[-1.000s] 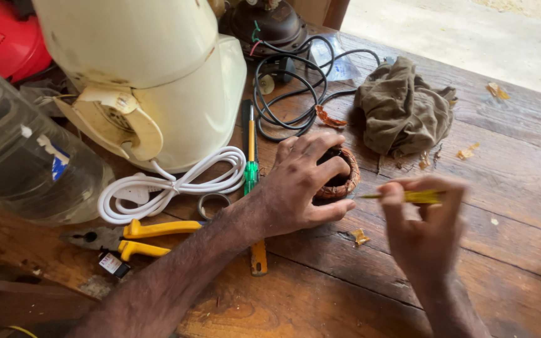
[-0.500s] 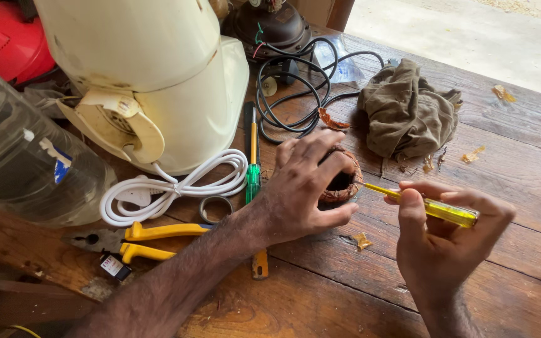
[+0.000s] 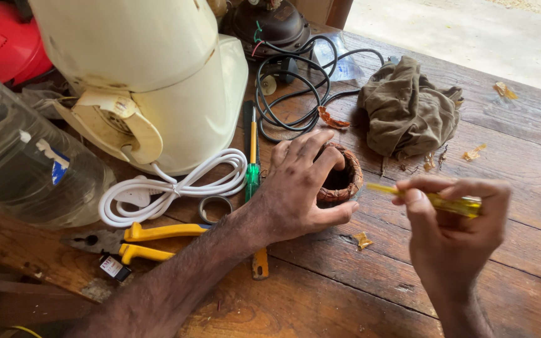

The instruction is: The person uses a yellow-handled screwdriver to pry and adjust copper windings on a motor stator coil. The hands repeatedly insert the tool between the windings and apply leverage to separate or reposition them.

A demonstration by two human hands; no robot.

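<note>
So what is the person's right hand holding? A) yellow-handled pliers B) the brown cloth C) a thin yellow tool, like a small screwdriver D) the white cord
C: the right hand pinches a thin yellow tool, while the pliers, white cord and cloth lie untouched on the table.

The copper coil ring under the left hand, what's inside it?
The coil ring shows only a dark hollow centre. The left hand covers its near side, so whether anything sits deeper inside cannot be told.
</note>
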